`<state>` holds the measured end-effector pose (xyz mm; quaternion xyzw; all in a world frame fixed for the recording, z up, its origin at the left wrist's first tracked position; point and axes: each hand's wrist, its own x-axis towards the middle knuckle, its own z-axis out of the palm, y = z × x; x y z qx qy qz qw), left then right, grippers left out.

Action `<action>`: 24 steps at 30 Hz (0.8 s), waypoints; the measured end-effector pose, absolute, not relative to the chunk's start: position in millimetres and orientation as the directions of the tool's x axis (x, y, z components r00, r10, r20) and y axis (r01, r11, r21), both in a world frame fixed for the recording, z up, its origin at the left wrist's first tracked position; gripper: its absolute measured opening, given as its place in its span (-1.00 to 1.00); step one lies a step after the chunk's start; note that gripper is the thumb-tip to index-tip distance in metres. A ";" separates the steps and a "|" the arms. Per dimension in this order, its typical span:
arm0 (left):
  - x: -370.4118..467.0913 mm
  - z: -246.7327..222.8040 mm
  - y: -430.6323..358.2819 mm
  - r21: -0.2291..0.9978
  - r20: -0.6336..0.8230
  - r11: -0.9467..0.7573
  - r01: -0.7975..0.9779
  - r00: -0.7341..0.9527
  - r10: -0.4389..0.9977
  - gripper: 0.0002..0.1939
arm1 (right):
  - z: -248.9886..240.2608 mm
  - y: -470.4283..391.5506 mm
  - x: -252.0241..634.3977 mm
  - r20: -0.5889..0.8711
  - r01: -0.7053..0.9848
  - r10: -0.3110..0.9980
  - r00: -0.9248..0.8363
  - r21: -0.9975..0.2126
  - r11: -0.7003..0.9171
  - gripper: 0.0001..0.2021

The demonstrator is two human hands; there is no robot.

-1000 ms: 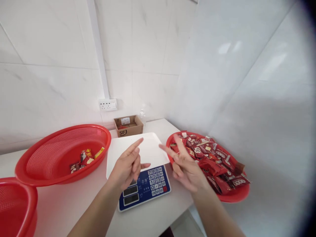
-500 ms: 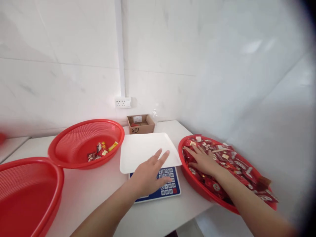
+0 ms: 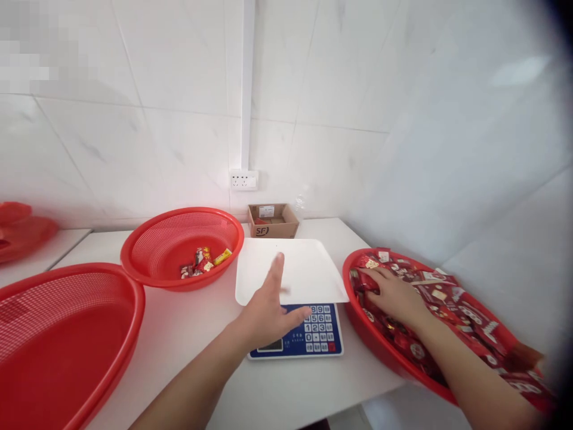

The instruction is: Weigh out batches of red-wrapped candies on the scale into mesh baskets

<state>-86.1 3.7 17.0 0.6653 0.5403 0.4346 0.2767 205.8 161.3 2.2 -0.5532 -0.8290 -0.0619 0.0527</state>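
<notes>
My left hand [image 3: 271,307] hovers over the scale, thumb and fingers apart, with nothing in it. Under it are the white weighing tray [image 3: 308,269] and the blue keypad [image 3: 320,334] of the digital scale, part of whose display my hand and wrist cover. On the right, my right hand [image 3: 400,298] reaches into a red basket [image 3: 371,340] heaped with wrapped snacks. Its thumb and fingers are curled around a small red snack packet [image 3: 367,280] near the basket's left side. Larger red packets [image 3: 474,316] lie beyond that hand.
Another red basket [image 3: 156,239] at the back left holds a few small wrapped snacks [image 3: 203,263]. A third red basket [image 3: 62,358] stands at the front left. Behind the scale are a cardboard box [image 3: 273,222] and a wall socket [image 3: 244,180]. A red plastic bag [image 3: 27,233] lies far left.
My right hand, spread flat on the snacks before, has curled its fingers around a red packet. My left hand stays above the scale, its fingers closer together. The view has turned slightly left.
</notes>
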 end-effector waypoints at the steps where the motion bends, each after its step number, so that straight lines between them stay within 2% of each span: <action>1: -88.8 16.0 3.6 0.819 0.309 -0.292 0.494 0.049 0.950 0.01 | 4.5 160.8 205.7 0.170 0.930 0.915 -0.365 0.023 0.366 -0.49; 2: -91.5 15.3 3.7 0.781 0.344 -0.327 0.532 0.070 0.936 -0.02 | 6.4 160.6 205.7 0.186 0.934 0.918 -0.349 -0.004 0.356 -0.49; 3: -94.2 14.8 3.8 0.730 0.379 -0.362 0.580 0.097 0.920 -0.15 | 8.1 160.7 205.9 0.207 0.938 0.921 -0.331 -0.036 0.345 -0.49; 5: -98.8 13.7 3.8 0.638 0.454 -0.427 0.641 0.135 0.881 -0.58 | 10.5 161.5 207.1 0.253 0.939 0.923 -0.291 -0.111 0.326 -0.49; 6: -100.6 12.6 3.5 0.620 0.489 -0.452 0.641 0.136 0.862 -0.68 | 11.5 162.0 208.0 0.277 0.934 0.922 -0.272 -0.155 0.322 -0.49; 8: -102.8 9.0 2.8 0.677 0.508 -0.446 0.585 0.066 0.859 -0.58 | 13.3 163.4 209.9 0.326 0.915 0.919 -0.223 -0.255 0.312 -0.48; 11: -101.8 1.7 2.6 0.838 0.411 -0.344 0.423 -0.077 0.908 -0.59 | 17.1 164.8 211.2 0.371 0.852 0.919 -0.132 -0.431 0.296 -0.46; 13: -99.3 -2.4 3.8 0.855 0.418 -0.362 0.371 -0.082 0.905 -0.46 | 20.8 163.7 208.2 0.364 0.784 0.928 -0.082 -0.551 0.286 -0.46; 15: -96.8 -5.0 5.3 0.789 0.499 -0.425 0.445 -0.059 0.865 -0.33 | 25.0 159.8 200.1 0.345 0.726 0.936 -0.066 -0.627 0.282 -0.44; 17: -95.7 -6.6 5.7 0.688 0.546 -0.416 0.595 -0.047 0.836 -0.24 | 28.9 153.2 186.5 0.349 0.706 0.932 -0.103 -0.634 0.315 -0.43; 21: -99.5 -12.1 2.5 0.505 0.586 -0.325 0.799 -0.042 0.809 -0.23 | 30.0 137.9 149.8 0.377 0.672 0.876 -0.300 -0.568 0.474 -0.47; 24: -108.0 -19.4 -0.5 0.403 0.672 -0.305 0.863 -0.053 0.739 -0.22 | 24.0 131.4 126.0 0.338 0.604 0.852 -0.401 -0.602 0.523 -0.43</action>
